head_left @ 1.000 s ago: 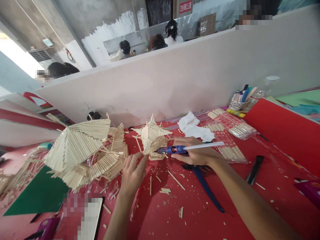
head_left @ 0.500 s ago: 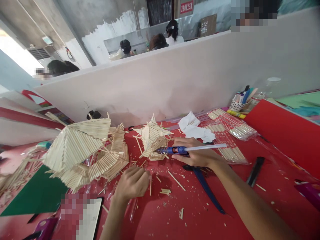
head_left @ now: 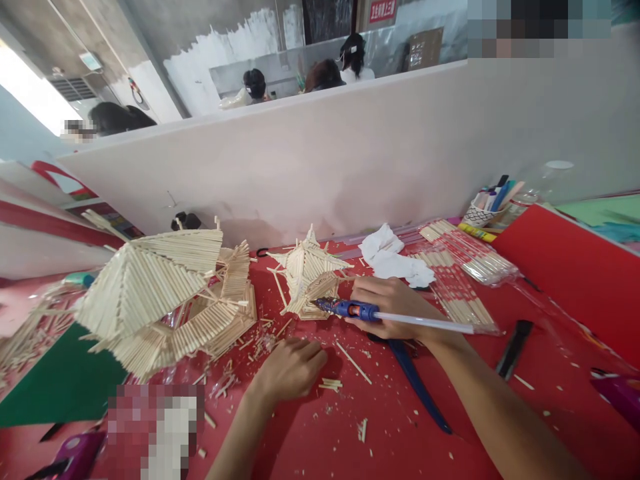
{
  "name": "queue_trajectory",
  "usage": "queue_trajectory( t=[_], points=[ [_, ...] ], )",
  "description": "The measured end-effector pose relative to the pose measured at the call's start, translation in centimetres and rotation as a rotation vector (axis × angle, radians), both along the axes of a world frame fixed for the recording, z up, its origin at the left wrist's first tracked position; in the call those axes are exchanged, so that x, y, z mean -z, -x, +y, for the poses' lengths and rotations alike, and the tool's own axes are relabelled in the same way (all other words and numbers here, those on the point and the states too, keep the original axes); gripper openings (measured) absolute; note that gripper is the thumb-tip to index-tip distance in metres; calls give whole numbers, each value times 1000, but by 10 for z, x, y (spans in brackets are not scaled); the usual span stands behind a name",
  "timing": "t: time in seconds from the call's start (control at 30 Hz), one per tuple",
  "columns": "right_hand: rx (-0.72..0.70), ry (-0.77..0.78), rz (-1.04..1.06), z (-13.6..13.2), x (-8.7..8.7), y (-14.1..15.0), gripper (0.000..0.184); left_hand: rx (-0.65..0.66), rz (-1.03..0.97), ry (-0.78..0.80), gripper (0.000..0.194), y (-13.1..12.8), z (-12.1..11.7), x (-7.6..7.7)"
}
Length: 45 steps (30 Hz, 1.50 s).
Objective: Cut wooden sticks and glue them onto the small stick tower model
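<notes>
Glue gun [head_left: 369, 312] occupies right hand [head_left: 395, 301]; red sign [head_left: 383, 11] carries Chinese writing.

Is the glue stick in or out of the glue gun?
Partly in: the glue stick enters the glue gun, its long rear end sticking out.

Right hand [head_left: 387, 303] holds glue gun [head_left: 356, 311] — beside stick model [head_left: 304, 265].

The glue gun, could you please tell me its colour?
The glue gun is mostly blue, as the head view shows.
</notes>
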State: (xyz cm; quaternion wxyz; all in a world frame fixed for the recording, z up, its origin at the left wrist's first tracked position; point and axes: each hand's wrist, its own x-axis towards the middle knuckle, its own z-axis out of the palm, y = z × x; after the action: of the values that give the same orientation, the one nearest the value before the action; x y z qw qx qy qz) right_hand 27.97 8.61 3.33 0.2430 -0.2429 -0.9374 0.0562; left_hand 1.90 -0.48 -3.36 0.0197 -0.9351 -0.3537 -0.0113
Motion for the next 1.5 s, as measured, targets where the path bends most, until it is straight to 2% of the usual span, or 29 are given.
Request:
queue_trajectory(
  t=[0.23,0.37,0.6,0.83,1.07,1.27,1.5],
  points=[
    [24,-181,-101,-1,10,1,20,-15,12,47,7,-3,0,3],
    [8,-234,-106,-2,9,2,14,-22,-3,44,7,-2,1,3],
    [8,-272,-114,-3,8,2,17,-16,-32,36,5,-1,1,9],
    [0,-364,-148,-4,7,1,18,-10,-46,26,6,-2,1,8],
    [-1,-348,-136,-5,3,1,19,-11,-27,7,5,0,1,10],
    [-10,-263,-148,-4,6,1,14,-24,-29,19,8,0,0,10],
    [-29,-209,-58,-2,7,-3,14,-32,29,44,7,0,2,6]
  ],
)
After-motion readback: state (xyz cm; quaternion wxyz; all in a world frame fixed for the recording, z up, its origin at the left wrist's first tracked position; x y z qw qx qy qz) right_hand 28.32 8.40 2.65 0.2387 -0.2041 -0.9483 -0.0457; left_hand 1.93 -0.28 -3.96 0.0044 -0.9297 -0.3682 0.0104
